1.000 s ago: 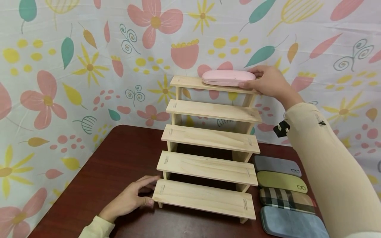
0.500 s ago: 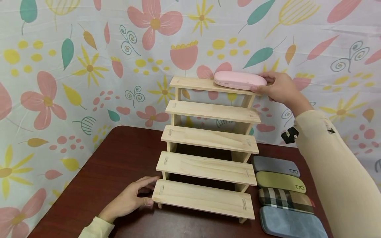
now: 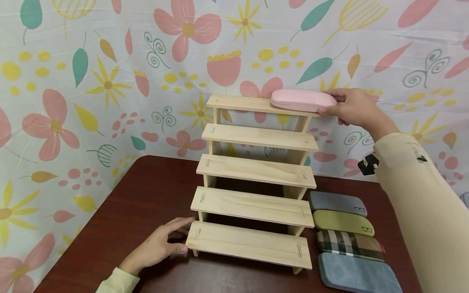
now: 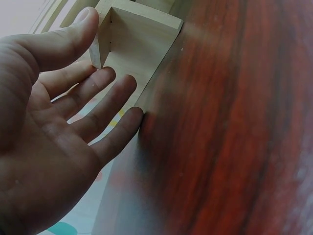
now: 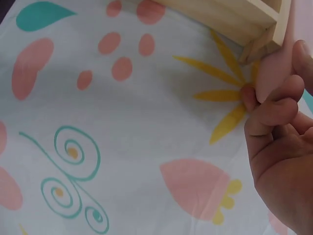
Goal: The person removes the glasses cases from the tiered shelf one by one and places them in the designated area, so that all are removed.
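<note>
A pink glasses case (image 3: 303, 100) lies on the right part of the top step of a five-step wooden shelf (image 3: 249, 243), its right end jutting past the step. My right hand (image 3: 353, 108) pinches that end between thumb and fingers; the right wrist view shows the fingers curled at the pink case (image 5: 276, 73). Down at the left end of the lowest step, my left hand (image 3: 157, 248) has its thumb and fingertips at the board's edge. In the left wrist view the fingers of this hand (image 4: 73, 117) are spread and loosely bent, holding nothing.
Right of the shelf, a grey case (image 3: 337, 203), a green case (image 3: 344, 222), a plaid case (image 3: 349, 245) and a blue case (image 3: 359, 272) lie in a column on the dark red table (image 3: 146, 195). A flower-patterned cloth (image 3: 121, 73) hangs close behind.
The pink glasses case has slid right along the top step with my right hand holding its end, more slowly in the last half second. My left hand stays at the lowest step.
</note>
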Motion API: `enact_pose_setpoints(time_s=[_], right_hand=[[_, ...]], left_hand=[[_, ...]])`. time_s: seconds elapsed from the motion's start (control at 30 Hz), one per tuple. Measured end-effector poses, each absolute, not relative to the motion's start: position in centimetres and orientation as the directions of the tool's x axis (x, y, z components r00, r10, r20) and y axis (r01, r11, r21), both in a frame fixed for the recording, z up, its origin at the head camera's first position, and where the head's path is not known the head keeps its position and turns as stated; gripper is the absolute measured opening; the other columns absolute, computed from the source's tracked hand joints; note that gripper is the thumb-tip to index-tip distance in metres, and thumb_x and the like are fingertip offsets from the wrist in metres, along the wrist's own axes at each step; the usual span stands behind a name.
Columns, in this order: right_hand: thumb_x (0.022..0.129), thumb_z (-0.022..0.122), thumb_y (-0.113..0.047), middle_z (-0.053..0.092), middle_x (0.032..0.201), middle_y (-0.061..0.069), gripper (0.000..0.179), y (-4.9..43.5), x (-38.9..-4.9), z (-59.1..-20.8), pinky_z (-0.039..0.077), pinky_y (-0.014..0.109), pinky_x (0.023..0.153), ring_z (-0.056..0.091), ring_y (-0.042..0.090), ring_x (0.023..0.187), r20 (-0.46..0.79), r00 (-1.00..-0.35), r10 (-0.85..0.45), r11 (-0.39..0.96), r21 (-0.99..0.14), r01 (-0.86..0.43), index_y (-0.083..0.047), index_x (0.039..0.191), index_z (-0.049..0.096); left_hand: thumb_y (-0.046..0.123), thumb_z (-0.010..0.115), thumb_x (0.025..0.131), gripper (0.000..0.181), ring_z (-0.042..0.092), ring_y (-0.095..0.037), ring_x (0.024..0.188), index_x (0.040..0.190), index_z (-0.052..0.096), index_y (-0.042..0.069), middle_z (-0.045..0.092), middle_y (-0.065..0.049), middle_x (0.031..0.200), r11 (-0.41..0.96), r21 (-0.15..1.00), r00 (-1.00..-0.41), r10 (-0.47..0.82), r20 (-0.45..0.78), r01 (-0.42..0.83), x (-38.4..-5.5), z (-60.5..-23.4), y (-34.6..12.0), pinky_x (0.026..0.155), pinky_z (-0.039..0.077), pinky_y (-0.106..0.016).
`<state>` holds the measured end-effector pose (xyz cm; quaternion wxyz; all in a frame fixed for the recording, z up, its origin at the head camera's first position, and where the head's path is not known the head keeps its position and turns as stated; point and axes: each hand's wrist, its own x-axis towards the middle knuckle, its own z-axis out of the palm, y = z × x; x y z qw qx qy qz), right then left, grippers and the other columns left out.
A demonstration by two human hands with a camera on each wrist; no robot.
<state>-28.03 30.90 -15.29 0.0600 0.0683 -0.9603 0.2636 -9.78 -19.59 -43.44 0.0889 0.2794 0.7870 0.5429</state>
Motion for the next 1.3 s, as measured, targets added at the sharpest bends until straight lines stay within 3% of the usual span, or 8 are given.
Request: enact_pose_setpoints(time_s=[0.5, 0.83, 1.07, 1.3], right_hand=[[0.092, 0.074, -0.04, 0.067, 0.096, 0.021, 0.076, 34.8, -26.8, -15.4, 0.048, 0.034, 0.052, 0.06, 0.028, 0.058, 0.175, -0.981, -0.08, 0.862, -0.481, -0.157, 0.002, 0.149, 0.046], [0.089, 0.077, -0.042, 0.068, 0.088, -0.001, 0.077, 38.2, -25.7, -16.2, 0.051, 0.033, 0.055, 0.06, 0.025, 0.059, 0.17, -0.985, -0.041, 0.824, -0.552, -0.13, -0.005, 0.15, 0.047], [0.094, 0.072, -0.042, 0.068, 0.072, 0.003, 0.078, 40.8, -24.4, -17.9, 0.04, 0.024, 0.062, 0.061, 0.019, 0.06, 0.17, -0.985, -0.028, 0.854, -0.508, -0.112, 0.006, 0.147, 0.043], [0.093, 0.07, -0.047, 0.07, 0.084, 0.006, 0.082, 42.5, -23.8, -21.2, 0.043, 0.03, 0.059, 0.061, 0.022, 0.064, 0.153, -0.988, -0.03, 0.87, -0.483, -0.101, 0.005, 0.15, 0.041]], left_hand=[[0.019, 0.078, 0.088, 0.071, 0.06, -0.022, 0.111, 0.149, 0.046, -0.001, 0.05, -0.019, 0.139, 0.254, 0.905, -0.827, 0.539, 0.16, 0.341, -9.7, -43.4, -19.8, 0.083, 0.054, -0.034], [0.019, 0.078, 0.089, 0.071, 0.061, -0.023, 0.111, 0.149, 0.046, -0.003, 0.05, -0.019, 0.14, 0.261, 0.898, -0.826, 0.539, 0.168, 0.353, -9.7, -43.3, -19.9, 0.085, 0.053, -0.036], [0.018, 0.078, 0.088, 0.071, 0.061, -0.021, 0.11, 0.148, 0.046, -0.004, 0.052, -0.019, 0.138, 0.261, 0.889, -0.819, 0.541, 0.188, 0.376, -9.8, -43.4, -19.9, 0.086, 0.053, -0.036], [0.017, 0.078, 0.088, 0.071, 0.061, -0.022, 0.11, 0.148, 0.046, -0.004, 0.051, -0.02, 0.138, 0.246, 0.897, -0.818, 0.543, 0.187, 0.368, -9.7, -43.3, -19.8, 0.085, 0.053, -0.035]])
